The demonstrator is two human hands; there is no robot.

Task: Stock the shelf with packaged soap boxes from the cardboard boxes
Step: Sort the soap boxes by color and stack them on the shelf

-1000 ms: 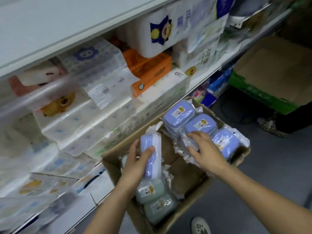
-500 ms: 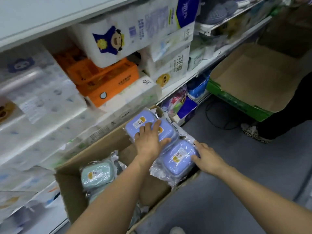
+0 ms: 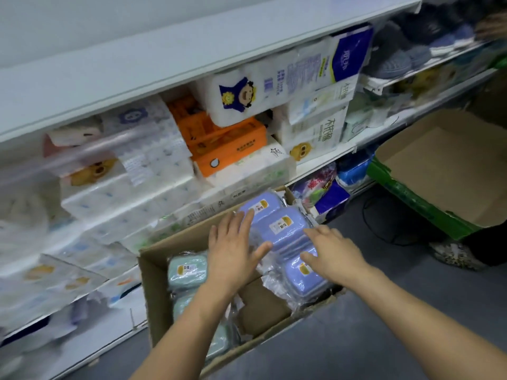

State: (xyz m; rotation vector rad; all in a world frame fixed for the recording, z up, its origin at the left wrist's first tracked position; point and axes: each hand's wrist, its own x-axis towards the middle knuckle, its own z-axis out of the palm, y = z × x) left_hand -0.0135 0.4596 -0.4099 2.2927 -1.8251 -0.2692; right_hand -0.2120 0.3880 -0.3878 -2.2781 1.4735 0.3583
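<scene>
Cardboard box (image 3: 153, 292) of wrapped purple soap boxes (image 3: 285, 226) and green soap boxes (image 3: 186, 270) beneath our left hand (image 3: 233, 248) and right hand (image 3: 333, 253), both flat and open-fingered on the purple ones.

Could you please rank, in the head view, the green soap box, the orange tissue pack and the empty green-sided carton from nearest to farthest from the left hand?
From the left hand:
1. Green soap box, just left of the hand, inside the cardboard box.
2. Orange tissue pack, above it on the shelf.
3. Empty green-sided carton, far right on the floor.
</scene>
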